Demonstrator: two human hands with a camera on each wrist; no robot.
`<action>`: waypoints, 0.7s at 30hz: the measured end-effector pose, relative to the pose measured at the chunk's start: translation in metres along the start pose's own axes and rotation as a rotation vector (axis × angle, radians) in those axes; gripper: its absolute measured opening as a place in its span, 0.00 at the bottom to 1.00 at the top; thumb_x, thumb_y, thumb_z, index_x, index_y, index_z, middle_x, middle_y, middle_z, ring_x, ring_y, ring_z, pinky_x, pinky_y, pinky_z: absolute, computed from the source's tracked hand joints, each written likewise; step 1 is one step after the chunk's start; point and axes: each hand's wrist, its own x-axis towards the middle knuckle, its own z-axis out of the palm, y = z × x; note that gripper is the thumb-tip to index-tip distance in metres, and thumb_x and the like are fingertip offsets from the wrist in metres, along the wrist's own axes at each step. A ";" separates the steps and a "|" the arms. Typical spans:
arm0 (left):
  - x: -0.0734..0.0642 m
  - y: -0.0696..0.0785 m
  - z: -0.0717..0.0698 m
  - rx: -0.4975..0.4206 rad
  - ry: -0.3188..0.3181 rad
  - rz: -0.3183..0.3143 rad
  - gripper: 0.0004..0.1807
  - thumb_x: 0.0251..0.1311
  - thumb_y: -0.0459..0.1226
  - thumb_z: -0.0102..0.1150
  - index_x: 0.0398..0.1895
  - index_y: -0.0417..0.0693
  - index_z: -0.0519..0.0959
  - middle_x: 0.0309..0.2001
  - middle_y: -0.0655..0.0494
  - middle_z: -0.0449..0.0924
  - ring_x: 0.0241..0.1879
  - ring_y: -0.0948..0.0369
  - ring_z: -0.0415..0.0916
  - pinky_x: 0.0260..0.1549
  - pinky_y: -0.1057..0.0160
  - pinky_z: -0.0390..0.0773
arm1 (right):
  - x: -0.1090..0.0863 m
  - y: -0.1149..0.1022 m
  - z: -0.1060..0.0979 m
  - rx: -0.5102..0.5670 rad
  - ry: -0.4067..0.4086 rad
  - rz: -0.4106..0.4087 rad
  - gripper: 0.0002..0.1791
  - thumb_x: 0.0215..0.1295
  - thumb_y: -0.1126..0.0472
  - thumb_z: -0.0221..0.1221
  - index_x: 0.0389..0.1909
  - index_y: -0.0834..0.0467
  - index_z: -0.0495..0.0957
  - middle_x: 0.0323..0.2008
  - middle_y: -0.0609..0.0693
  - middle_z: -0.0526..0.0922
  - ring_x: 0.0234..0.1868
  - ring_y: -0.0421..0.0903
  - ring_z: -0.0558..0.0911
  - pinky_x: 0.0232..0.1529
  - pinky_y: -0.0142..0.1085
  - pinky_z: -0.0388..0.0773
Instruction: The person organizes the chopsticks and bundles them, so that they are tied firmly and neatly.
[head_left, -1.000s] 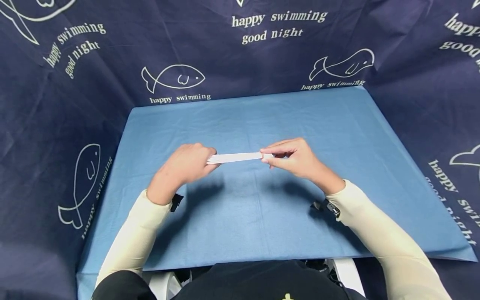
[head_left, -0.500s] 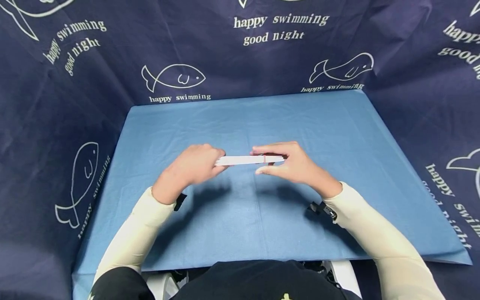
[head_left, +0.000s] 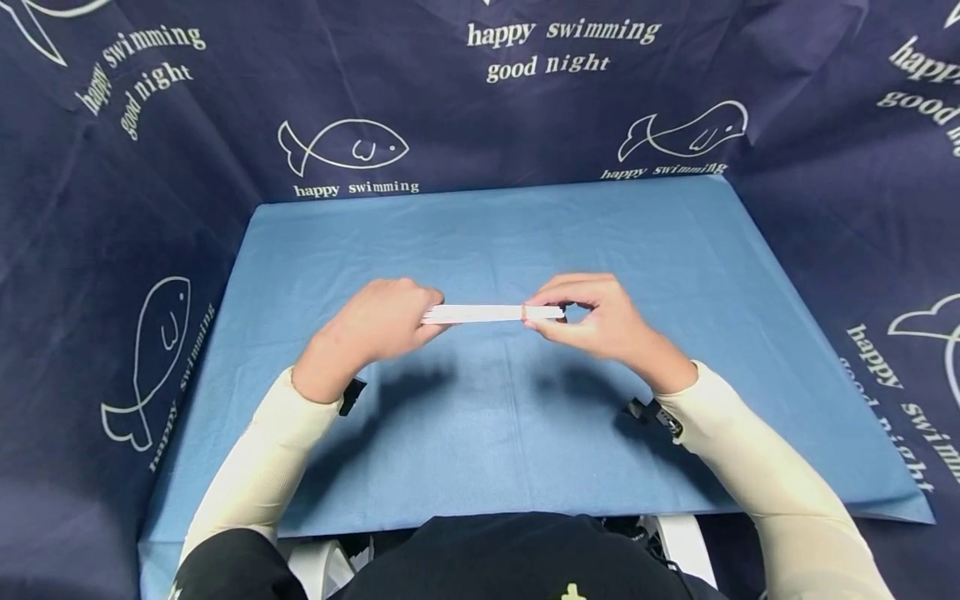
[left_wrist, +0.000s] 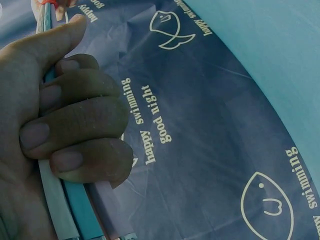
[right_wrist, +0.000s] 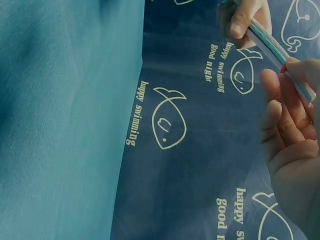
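Observation:
A slim bundle of long flat strips [head_left: 480, 313] is held level above the blue cloth, spanning between both hands. White and teal strips [left_wrist: 77, 200] show in the left wrist view, fanning slightly below the little finger. My left hand [head_left: 386, 317] grips the bundle's left part with fingers curled round it. A red band [right_wrist: 283, 68], like a rubber band, circles the bundle near its right end. Thumb and fingers of my right hand [head_left: 588, 308] pinch the bundle at this band, and the strips' short end pokes past them toward the palm.
A light blue cloth [head_left: 480, 450] covers the table. Dark blue curtains [head_left: 480, 117] with white fish drawings and lettering enclose its back and sides. Part of a white chair [head_left: 686, 550] shows at the near edge.
The right fingers opened away from the bundle, then closed on it again at the band. The band now sits farther in from the right end than a second ago.

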 end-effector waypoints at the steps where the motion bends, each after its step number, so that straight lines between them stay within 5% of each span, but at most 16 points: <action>1: -0.001 0.000 -0.001 0.002 -0.002 -0.006 0.19 0.73 0.50 0.60 0.25 0.52 0.77 0.18 0.60 0.67 0.20 0.58 0.66 0.22 0.58 0.68 | 0.001 0.000 0.001 0.001 -0.004 -0.006 0.14 0.51 0.76 0.75 0.38 0.60 0.92 0.28 0.47 0.86 0.28 0.39 0.75 0.29 0.29 0.70; 16: -0.006 -0.003 0.002 0.020 -0.024 -0.039 0.15 0.73 0.45 0.59 0.26 0.52 0.79 0.18 0.59 0.70 0.21 0.58 0.68 0.25 0.56 0.71 | 0.003 0.010 0.014 -0.061 -0.096 0.040 0.19 0.56 0.76 0.73 0.51 0.63 0.89 0.20 0.45 0.68 0.22 0.36 0.62 0.23 0.28 0.59; 21: 0.001 0.002 0.003 0.029 -0.059 -0.011 0.13 0.72 0.43 0.60 0.28 0.51 0.80 0.20 0.60 0.71 0.21 0.59 0.68 0.25 0.57 0.71 | 0.008 0.005 0.016 -0.135 -0.220 0.137 0.20 0.61 0.65 0.74 0.56 0.58 0.88 0.28 0.46 0.87 0.21 0.38 0.63 0.22 0.29 0.61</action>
